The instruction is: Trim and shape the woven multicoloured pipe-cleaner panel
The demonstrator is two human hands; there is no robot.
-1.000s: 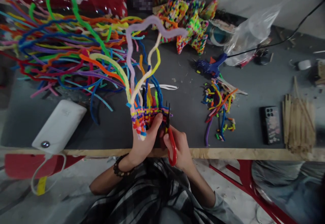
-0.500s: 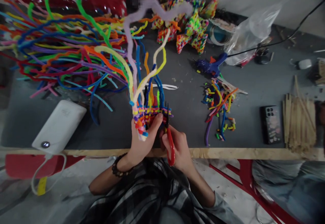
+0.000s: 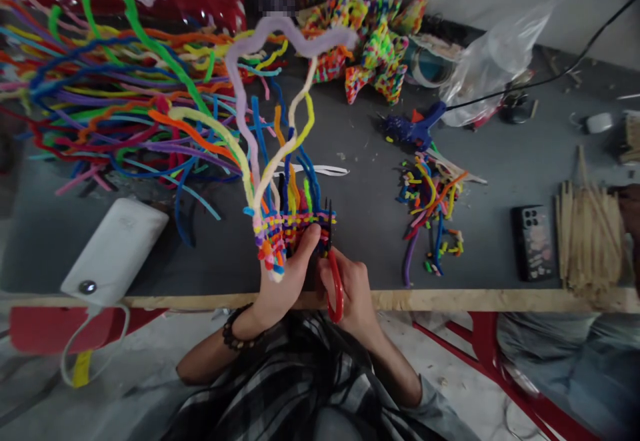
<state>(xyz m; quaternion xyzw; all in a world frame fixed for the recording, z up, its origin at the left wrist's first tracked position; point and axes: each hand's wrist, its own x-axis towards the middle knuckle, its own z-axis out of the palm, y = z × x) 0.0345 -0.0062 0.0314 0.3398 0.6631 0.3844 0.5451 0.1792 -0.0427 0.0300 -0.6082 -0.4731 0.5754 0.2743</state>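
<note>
My left hand (image 3: 283, 281) grips a small woven patch of coloured pipe cleaners (image 3: 290, 231), held up over the table's near edge. Long loose ends (image 3: 260, 114) rise from the patch in lilac, yellow, orange and blue. My right hand (image 3: 353, 291) holds red-handled scissors (image 3: 334, 274). Their dark blades point up against the patch's right edge.
A big heap of pipe cleaners (image 3: 110, 101) covers the grey table (image 3: 370, 214) at the left. Cut scraps (image 3: 433, 211), a blue glue gun (image 3: 413, 127), woven shapes (image 3: 373, 47), a phone (image 3: 534, 242), wooden sticks (image 3: 590, 237), a plastic bag (image 3: 493, 61) and a white power bank (image 3: 114, 251) lie around.
The patch and its long ends have swayed slightly to the left. Both hands and the scissors stay at the patch's right edge.
</note>
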